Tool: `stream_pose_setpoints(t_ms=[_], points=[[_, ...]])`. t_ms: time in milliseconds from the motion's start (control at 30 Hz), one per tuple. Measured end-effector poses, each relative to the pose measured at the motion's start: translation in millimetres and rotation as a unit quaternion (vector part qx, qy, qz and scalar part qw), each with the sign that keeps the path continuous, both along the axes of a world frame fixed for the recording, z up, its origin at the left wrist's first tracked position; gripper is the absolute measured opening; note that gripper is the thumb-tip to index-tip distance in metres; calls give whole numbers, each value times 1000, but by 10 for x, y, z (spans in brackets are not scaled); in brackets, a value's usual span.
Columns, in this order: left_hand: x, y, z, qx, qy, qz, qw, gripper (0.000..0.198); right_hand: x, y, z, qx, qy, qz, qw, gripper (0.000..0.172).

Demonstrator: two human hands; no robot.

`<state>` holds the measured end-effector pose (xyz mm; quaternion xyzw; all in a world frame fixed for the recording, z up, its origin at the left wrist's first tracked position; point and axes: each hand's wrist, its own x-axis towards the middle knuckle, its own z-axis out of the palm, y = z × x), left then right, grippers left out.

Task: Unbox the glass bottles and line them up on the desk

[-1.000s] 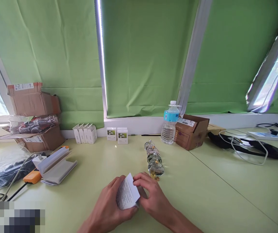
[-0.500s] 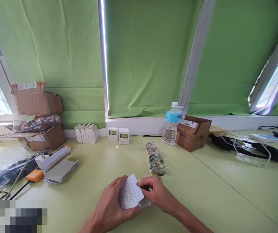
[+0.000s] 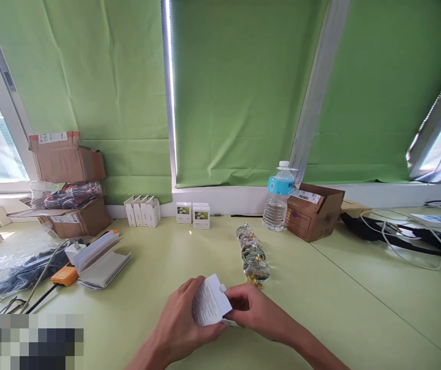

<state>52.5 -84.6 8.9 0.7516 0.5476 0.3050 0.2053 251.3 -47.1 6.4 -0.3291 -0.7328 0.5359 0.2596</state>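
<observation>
A small white printed carton (image 3: 207, 304) is gripped in my left hand (image 3: 184, 318), thumb along its lower edge and fingers behind it. Its end facing right has flaps, and a small tab stands up there. My right hand (image 3: 253, 311) has its thumb and forefinger curled at that end, by the flaps; the fingertips are partly hidden. Just beyond the right hand, a row of several clear glass ornaments or bottles (image 3: 256, 267) with gold-coloured bits stretches away across the table (image 3: 158, 267).
Several narrow white boxes (image 3: 151, 213) and white boxes with a flower picture (image 3: 201, 217) stand at the back. A water bottle (image 3: 276, 203) and an open cardboard box (image 3: 312, 218) are at back right. Folded flat cartons (image 3: 104, 270) and an orange device (image 3: 64, 275) lie left.
My right thumb and fingers have moved slightly down and in at the carton's end, and its flaps have shifted. The whole view has swung a little to the left.
</observation>
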Motion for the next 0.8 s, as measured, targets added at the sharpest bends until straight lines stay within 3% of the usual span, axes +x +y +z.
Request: stream_pose_setpoints(t_ms=[100, 367, 500, 800], points=[[0, 4, -9, -1, 1, -3, 1000, 53, -32, -13, -35, 59, -25, -7, 998, 16], [11, -2, 0, -2, -3, -13, 1000, 52, -27, -45, 14, 128, -38, -50, 990, 9], [16, -12, 23, -5, -2, -17, 1000, 51, -33, -46, 69, 137, -34, -61, 988, 21], [-13, -3, -6, -10, -14, -37, 999, 54, -14, -31, 15, 142, -29, -19, 989, 10]])
